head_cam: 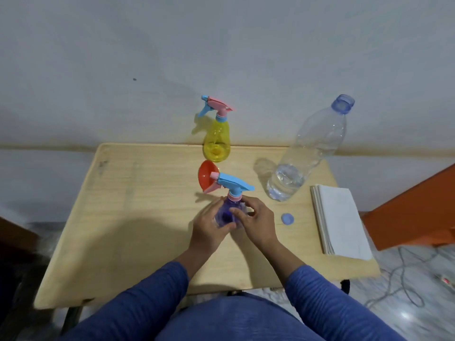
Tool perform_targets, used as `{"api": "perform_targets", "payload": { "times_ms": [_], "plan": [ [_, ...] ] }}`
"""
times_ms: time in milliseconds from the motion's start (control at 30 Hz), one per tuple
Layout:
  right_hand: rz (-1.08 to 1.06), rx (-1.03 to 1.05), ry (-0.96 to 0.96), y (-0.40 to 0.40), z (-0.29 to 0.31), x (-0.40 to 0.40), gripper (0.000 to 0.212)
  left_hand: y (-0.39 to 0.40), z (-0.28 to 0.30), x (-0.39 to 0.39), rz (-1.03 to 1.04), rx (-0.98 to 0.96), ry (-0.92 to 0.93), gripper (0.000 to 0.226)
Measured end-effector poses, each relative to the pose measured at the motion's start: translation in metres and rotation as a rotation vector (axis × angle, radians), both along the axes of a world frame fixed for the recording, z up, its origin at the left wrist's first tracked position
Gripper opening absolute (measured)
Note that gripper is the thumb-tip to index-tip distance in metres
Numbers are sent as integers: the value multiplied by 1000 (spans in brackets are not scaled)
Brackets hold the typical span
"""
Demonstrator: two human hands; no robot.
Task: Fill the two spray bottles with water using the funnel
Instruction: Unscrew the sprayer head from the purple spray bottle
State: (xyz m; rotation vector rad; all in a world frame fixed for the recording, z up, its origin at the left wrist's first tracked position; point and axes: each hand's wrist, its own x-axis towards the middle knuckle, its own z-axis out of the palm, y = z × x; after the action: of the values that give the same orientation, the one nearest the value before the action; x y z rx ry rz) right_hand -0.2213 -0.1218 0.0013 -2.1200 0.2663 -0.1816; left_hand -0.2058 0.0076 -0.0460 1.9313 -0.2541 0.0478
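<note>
Both hands, left hand (209, 223) and right hand (256, 219), curl their grip round the purple spray bottle (227, 215) near the tabletop (138, 207) centre, where a careless twist could tip it against the red funnel (206, 174) lying behind or jar the uncapped water bottle (307, 153).

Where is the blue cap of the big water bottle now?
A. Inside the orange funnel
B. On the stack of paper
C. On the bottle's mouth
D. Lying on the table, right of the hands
D: the blue cap lies on the table between the right hand and the paper stack; the water bottle stands uncapped.
</note>
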Motion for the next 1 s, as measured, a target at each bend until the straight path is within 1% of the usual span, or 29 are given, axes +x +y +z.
{"api": "perform_targets", "payload": {
  "times_ms": [233, 300, 367, 433, 500, 600, 667, 733, 867, 933, 1000],
  "plan": [
    [2, 44, 74, -14, -10, -2, 33, -10, -12, -2, 16, 73, -20, 70],
    [-28, 109, 18, -17, -7, -7, 44, -13, -13, -2, 15, 94, -59, 70],
    [-49, 171, -90, -19, -2, -11, 65, -14, -13, -1, 3, 122, -84, 70],
    [-32, 167, -166, -16, 4, -10, 74, -14, -12, 0, 2, 142, -102, 69],
    [-10, 159, -198, -11, 6, -3, 71, -15, -13, -1, 0, 151, -92, 67],
    [-7, 90, -271, -7, 5, 5, 53, -16, -11, -2, -19, 148, -58, 61],
    [15, 40, -299, -8, 2, 7, 44, -14, -9, -2, -15, 140, -46, 62],
    [76, 65, -260, -14, 1, 6, 45, -13, -10, -1, 0, 144, -29, 66],
    [283, 79, -168, -25, 7, 6, 59, -13, -12, -1, 9, 189, -29, 64],
    [276, 27, -177, -24, 9, 12, 61, -14, -13, -1, 3, 182, -29, 61],
    [234, -6, -219, -25, 10, 14, 56, -14, -15, -1, 2, 158, -18, 61]
  ]
}}
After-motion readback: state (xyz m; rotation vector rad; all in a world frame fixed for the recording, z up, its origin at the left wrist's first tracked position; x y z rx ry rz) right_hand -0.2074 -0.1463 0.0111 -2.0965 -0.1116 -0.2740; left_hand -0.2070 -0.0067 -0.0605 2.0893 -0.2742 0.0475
